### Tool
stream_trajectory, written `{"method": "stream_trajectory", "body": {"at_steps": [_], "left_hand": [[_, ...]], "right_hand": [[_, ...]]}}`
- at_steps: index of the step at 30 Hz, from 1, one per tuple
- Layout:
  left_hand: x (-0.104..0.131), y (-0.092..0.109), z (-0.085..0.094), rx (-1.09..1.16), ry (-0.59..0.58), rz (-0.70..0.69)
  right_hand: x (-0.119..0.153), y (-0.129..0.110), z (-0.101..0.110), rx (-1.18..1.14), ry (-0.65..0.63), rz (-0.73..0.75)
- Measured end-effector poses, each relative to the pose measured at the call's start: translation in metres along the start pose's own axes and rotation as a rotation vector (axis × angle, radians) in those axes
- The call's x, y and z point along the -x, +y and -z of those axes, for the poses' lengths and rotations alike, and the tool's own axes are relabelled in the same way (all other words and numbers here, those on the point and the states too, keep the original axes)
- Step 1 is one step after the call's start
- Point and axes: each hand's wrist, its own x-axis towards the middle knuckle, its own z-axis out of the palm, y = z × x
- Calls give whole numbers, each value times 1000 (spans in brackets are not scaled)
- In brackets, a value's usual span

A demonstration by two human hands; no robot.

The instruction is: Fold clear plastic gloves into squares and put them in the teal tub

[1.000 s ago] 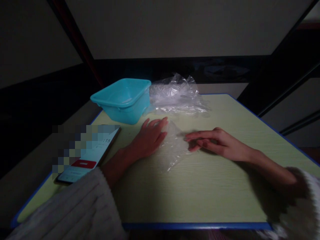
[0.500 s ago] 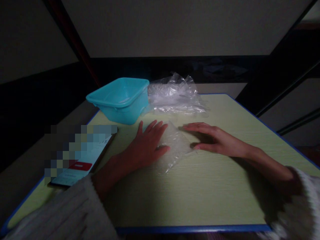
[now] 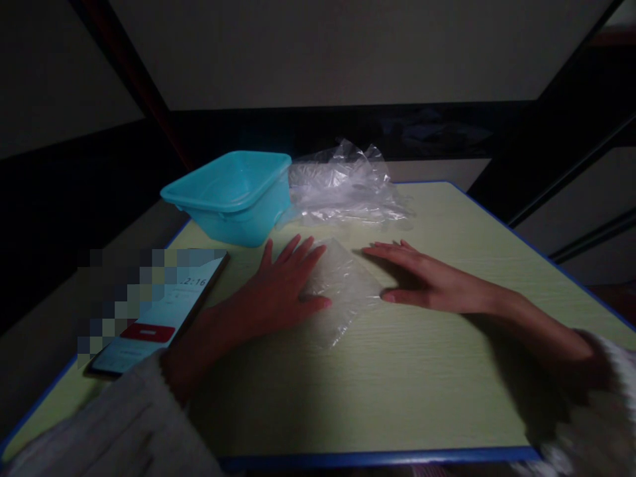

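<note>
A folded piece of clear plastic film (image 3: 342, 291) lies flat, roughly diamond-shaped, in the middle of the table. My left hand (image 3: 283, 285) rests over its left side with the fingers spread and nothing held. On the other side, my right hand (image 3: 417, 275) is open, its thumb tip at the film's right corner and its fingers stretched towards the left. Behind the film is a crumpled heap of clear plastic (image 3: 348, 189).
A turquoise plastic basin (image 3: 248, 218) stands at the back left of the table (image 3: 397, 397), touching or close to the plastic heap. A phone (image 3: 183, 301) with a lit screen lies at the left, beside my left forearm. The table has a blue edge.
My left hand has shifted slightly left, its fingers still spread. The right thumb is now closer to the film's corner. The view has moved a little.
</note>
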Motion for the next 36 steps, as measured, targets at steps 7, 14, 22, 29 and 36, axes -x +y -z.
{"method": "stream_trajectory", "body": {"at_steps": [7,14,22,29,36], "left_hand": [[1,1,1,5,-55,-1],[2,0,5,100,27,7],[-7,-2,7,231,182,79],[-12,-7,-3,299,153,-2],[-14,-8,-5,236,373,-58]], "right_hand": [[2,7,4,10,-115,-65],[0,-6,12,-39,7,47],[0,-16,13,-2,-11,224],[0,-38,0,-66,-69,333],[-8,-31,-7,-100,179,266]]}}
